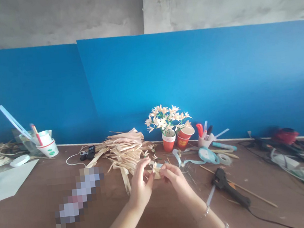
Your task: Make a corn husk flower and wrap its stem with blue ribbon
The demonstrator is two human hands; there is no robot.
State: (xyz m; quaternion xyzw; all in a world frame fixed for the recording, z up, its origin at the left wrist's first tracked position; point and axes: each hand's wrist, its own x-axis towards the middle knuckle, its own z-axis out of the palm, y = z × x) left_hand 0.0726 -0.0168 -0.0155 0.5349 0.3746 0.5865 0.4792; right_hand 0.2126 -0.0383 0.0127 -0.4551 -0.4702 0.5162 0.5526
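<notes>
A small pale flower, its petals pointed, is between my two hands above the brown table. My left hand is at its left side, thumb and fingers closed around its edge. From the right, my right hand pinches it between thumb and fingertips. Just behind my hands lies a heap of dried corn husks. Finished-looking husk flowers on green stems stand in red paper cups further back. The flower's lower part is partly covered by my fingers.
Right of my hands lie a black glue gun, a wooden stick, a light blue ribbon roll and a tape roll. A white cup with tools stands far left. Blue panels rise behind the table; cables lie far right.
</notes>
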